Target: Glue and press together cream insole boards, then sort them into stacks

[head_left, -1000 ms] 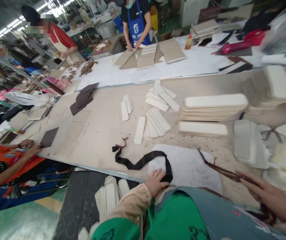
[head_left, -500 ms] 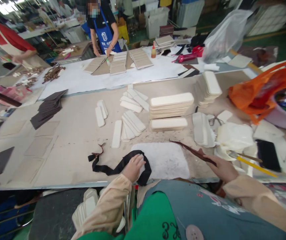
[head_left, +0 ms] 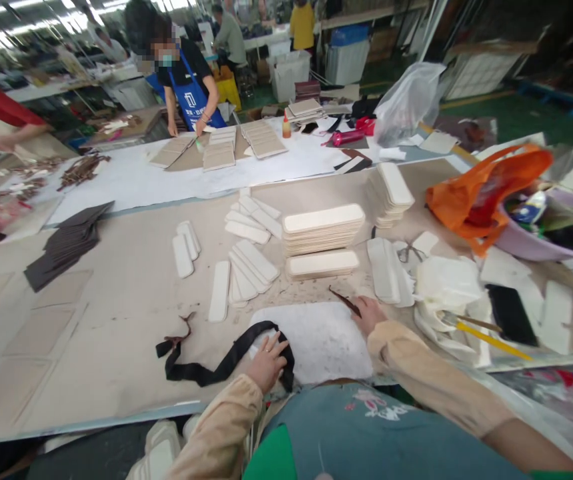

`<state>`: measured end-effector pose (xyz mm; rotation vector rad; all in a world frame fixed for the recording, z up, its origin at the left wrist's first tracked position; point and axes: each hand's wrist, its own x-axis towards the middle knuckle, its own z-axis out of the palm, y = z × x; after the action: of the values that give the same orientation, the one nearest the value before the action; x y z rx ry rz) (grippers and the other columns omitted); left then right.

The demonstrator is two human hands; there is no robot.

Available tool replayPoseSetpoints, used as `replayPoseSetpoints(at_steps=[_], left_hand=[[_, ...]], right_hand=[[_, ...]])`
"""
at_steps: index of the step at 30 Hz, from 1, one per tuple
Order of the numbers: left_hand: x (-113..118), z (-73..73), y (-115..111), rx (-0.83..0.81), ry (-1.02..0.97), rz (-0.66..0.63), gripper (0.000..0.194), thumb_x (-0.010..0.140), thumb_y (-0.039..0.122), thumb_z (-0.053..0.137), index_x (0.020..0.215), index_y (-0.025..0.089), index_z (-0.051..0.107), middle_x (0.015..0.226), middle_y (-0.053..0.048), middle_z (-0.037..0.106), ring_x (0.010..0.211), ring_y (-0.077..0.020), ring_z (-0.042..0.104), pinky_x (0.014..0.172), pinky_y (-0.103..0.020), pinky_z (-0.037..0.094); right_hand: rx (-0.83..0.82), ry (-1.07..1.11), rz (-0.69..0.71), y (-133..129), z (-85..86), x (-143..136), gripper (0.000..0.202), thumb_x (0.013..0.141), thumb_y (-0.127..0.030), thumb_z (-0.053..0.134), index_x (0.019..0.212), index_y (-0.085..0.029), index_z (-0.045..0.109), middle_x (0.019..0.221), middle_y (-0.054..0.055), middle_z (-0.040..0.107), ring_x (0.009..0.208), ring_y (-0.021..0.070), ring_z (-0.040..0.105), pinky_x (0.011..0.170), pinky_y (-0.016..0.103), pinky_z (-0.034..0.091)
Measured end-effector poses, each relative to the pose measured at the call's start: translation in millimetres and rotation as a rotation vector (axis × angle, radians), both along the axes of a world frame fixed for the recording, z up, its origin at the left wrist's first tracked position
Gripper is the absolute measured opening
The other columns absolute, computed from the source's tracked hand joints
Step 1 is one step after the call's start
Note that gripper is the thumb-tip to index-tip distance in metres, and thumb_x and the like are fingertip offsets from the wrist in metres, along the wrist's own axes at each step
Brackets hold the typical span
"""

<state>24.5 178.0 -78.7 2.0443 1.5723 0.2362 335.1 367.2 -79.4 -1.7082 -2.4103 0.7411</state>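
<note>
My left hand (head_left: pixel 269 363) lies on the looped end of a black fabric strip (head_left: pixel 209 375), its fingers spread and stretched out. The strip runs leftward in a wavy line, with a thin brown scrap (head_left: pixel 186 327) by its far end. At the right edge of a white sheet with dark specks (head_left: pixel 316 337), my right hand (head_left: pixel 370 315) is closed around a narrow dark brown strip (head_left: pixel 345 301). That strip's pointed end sticks out to the left, over the table; its other end is hidden by the hand.
Beyond the white sheet stand stacks of long cream rounded pieces (head_left: pixel 323 230), with loose ones (head_left: pixel 253 263) fanned out. On the right lie a phone (head_left: pixel 511 315), a yellow-handled brush (head_left: pixel 493 341) and an orange bag (head_left: pixel 491 193). A co-worker in a blue apron (head_left: pixel 193 97) works across the table.
My right hand has come left and inward with the brown strip, from beside the white bundle to the sheet's edge. My left hand stays on the black strip. The head view has shifted.
</note>
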Motion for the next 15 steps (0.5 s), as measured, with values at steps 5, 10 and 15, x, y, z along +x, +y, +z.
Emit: replayPoseSetpoints(at_steps=[5,10,15], left_hand=[[17,16.1,24,0.058,-0.338,0.476,0.022,0.089,0.022,0.039,0.100,0.020,0.058,0.108,-0.010,0.067,0.114,-0.0231,0.057,0.104,-0.049,0.038],[20,23.8,47,0.046,-0.503,0.568,0.005,0.083,0.025,0.049,0.083,0.022,0.053,0.102,-0.005,0.067,0.109,-0.0206,0.057,0.101,-0.040,0.040],[21,26.6,58,-0.015,-0.664,0.774,0.017,0.089,0.036,0.039,0.082,0.022,0.045,0.074,-0.002,0.057,0.075,-0.0175,0.057,0.078,-0.035,0.047]], right_hand=[[-0.101,0.028,-0.066,12,-14.3,-12,0.018,0.084,-0.022,0.048,0.090,-0.015,0.063,0.099,0.013,0.067,0.099,0.0253,0.058,0.088,0.035,0.042],[-0.189,0.068,-0.201,3,-4.5,-10,0.033,0.090,-0.034,0.031,0.108,-0.017,0.053,0.078,0.005,0.067,0.067,0.0183,0.062,0.066,0.030,0.047],[-0.285,0.137,-0.202,-27,20.3,-26,0.049,0.088,-0.044,0.030,0.122,-0.018,0.052,0.091,0.005,0.071,0.077,0.0193,0.067,0.066,0.029,0.052]])
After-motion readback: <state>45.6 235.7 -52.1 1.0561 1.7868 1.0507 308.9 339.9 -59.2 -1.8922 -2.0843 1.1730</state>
